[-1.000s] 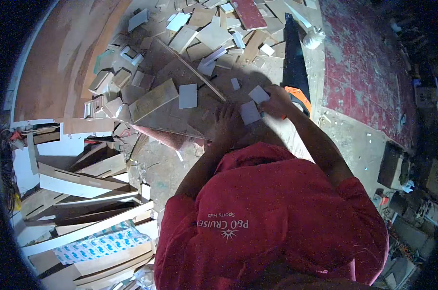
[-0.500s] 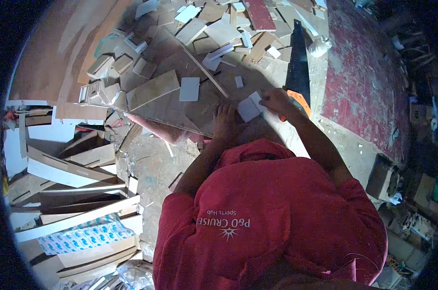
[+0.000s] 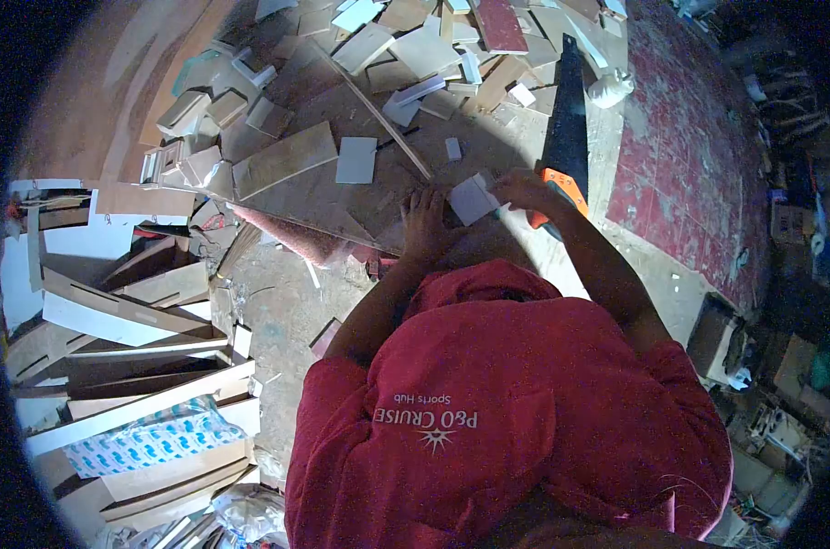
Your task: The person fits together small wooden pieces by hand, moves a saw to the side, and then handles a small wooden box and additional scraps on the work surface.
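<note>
1. White square [image 3: 473, 199] lies over the work board [image 3: 314, 198], between the two hands; I see what may be a second one overlapping it.
2. Furthest left on the board I note a plank [image 3: 287, 162], then a thin stick [image 3: 372, 108] slanting towards the left hand. A sideways sweep could knock that stick into the white square, I'd judge.
3. The left hand [image 3: 424, 222] rests palm down, fingers spread and gripping nothing that I can see, just beside the square.
4. The right hand [image 3: 523, 190] has bent fingers at the square's right edge. I cannot tell whether they pinch it; a loose hold might let overlapping pieces slide apart.
5. The saw [image 3: 566, 114] worries me most: its orange handle sits right by that wrist, so a careless elbow swing could drag the blade.
6. Beyond it, a white bag [image 3: 611, 88]; contents hidden from me.
7. Far right, a box [image 3: 711, 331], too dark inside to read.
</note>
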### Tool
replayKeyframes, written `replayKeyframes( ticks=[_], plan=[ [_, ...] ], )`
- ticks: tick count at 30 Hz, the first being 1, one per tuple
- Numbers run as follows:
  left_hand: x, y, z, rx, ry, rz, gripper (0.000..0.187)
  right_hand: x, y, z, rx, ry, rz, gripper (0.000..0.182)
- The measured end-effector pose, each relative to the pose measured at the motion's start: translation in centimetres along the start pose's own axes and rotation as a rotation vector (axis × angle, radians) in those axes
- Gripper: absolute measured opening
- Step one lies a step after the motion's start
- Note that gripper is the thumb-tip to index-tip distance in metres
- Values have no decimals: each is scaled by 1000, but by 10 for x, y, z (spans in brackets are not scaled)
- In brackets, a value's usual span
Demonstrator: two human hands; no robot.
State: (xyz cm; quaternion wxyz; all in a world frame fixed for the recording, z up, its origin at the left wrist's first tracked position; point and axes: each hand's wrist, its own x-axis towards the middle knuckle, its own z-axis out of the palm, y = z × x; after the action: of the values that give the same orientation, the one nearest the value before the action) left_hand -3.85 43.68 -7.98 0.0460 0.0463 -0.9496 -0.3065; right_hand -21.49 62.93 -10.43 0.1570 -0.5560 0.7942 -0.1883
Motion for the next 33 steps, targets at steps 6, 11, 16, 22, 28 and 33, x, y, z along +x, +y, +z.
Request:
replayKeyframes(
  ticks=[6,11,16,22,28,33],
  plan=[
    [3,6,-6,8,4,-23,78,-1,24,20,-7,63,-282,37],
    [3,-7,11,23,118,45,76,-1,8,20,413,-98,254,41],
    [6,-7,14,42,110,51,78,12,-74,-34,53,-64,558,51],
    [8,-6,15,68,139,51,79,4,-74,-16,69,-49,560,53],
    [6,7,-4,93,-28,-43,80,2,-45,-21,337,-122,662,37],
    [33,10,3,133,132,26,78,11,-21,-43,450,-179,678,29]
  ],
)
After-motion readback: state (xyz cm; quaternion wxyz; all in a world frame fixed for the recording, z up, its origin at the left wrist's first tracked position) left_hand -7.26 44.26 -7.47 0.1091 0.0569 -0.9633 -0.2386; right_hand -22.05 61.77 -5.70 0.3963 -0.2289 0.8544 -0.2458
